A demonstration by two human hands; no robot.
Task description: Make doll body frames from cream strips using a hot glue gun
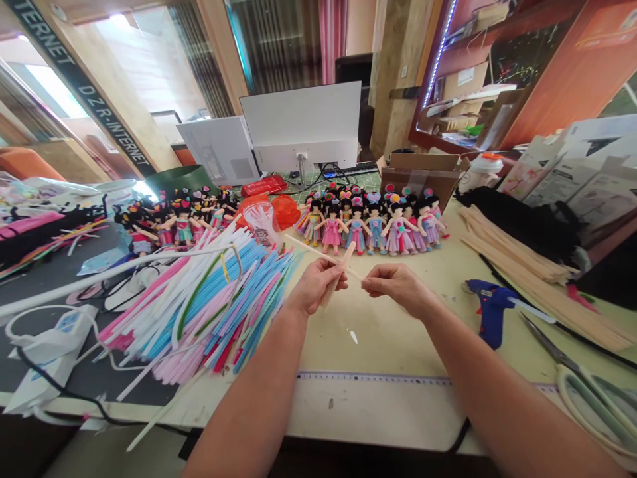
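Above the middle of the table, my left hand [314,287] is closed on beige pipe cleaners [309,248] that cross between its fingers. One long strand points up and left, while a shorter upright piece [350,250] sticks out above the thumb. My right hand [395,284] pinches the thin end of a strand that runs across from the left hand. Just beyond the hands stand several small pipe cleaner dolls [355,232] with black hair and coloured dresses. Left of my left forearm lies a big pile of coloured pipe cleaners [199,299].
At right lie a blue glue gun [485,305], scissors [580,378] and beige pipe cleaner bundles [547,279]. A ruler [373,378] runs along the front edge. More dolls [182,219] and a power strip [60,345] are at left. Behind are a monitor [303,123] and a cardboard box [423,179].
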